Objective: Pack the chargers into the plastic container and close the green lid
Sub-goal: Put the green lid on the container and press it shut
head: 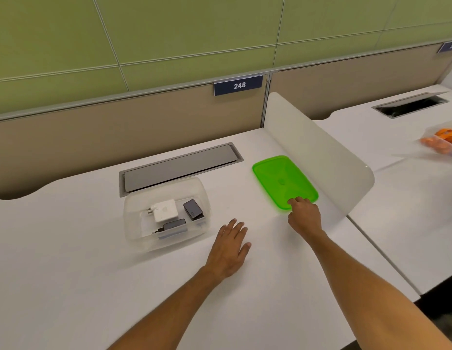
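Observation:
A clear plastic container (134, 223) stands open on the white desk, left of centre. Inside it lie a white charger (165, 210) and two dark chargers, one at the back right (192, 209), one at the front (174, 224). The green lid (283, 179) lies flat on the desk to the right, beside the divider. My right hand (304, 218) rests on the lid's near edge, fingers curled over it; whether it grips the lid is unclear. My left hand (230, 248) lies flat on the desk, fingers spread, just right of the container, holding nothing.
A grey cable hatch (179, 166) is set into the desk behind the container. A curved white divider (320, 155) rises right of the lid. On the neighbouring desk sits a clear container with orange items (442, 144). A beige partition with a "248" label (238, 85) backs the desk.

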`<state>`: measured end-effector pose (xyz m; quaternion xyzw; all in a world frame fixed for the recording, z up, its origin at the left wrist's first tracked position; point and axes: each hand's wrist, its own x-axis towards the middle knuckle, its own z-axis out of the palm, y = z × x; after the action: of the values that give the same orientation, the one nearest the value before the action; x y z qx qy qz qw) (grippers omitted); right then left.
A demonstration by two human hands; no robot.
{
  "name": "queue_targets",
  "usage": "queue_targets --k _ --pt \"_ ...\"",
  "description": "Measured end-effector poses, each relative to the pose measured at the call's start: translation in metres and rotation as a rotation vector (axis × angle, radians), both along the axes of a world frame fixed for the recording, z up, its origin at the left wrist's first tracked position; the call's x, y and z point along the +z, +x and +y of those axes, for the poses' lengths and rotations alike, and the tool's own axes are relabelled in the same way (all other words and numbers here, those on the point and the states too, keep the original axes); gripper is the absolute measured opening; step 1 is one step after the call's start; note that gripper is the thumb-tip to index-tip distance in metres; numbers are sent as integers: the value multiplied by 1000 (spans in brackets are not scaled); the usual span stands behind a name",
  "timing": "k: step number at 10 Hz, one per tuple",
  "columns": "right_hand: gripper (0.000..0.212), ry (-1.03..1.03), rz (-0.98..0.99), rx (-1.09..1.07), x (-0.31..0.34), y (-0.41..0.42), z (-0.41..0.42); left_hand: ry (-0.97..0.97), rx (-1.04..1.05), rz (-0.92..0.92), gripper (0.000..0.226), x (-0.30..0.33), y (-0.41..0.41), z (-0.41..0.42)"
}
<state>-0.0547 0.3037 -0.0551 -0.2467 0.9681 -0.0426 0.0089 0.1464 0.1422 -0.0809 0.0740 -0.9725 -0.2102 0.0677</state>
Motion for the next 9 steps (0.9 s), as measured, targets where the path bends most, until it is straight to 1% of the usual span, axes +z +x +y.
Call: queue_targets --k 3,5,7,8,9 --pt "34 20 -26 10 -18 -20 1 27 26 -13 48 -4 -39 -6" --pt "26 17 -6 33 -26 -26 2 47 32 -24 48 -7 -46 -9" --pt "26 45 11 38 -27 -31 -3 78 36 -10 48 -4 -46 -10" --pt "24 64 21 36 -27 -31 -7 79 32 0 48 -1 -45 -11" --pt "20 56 71 31 -23 -28 -14 83 22 28 48 6 -45 -14"
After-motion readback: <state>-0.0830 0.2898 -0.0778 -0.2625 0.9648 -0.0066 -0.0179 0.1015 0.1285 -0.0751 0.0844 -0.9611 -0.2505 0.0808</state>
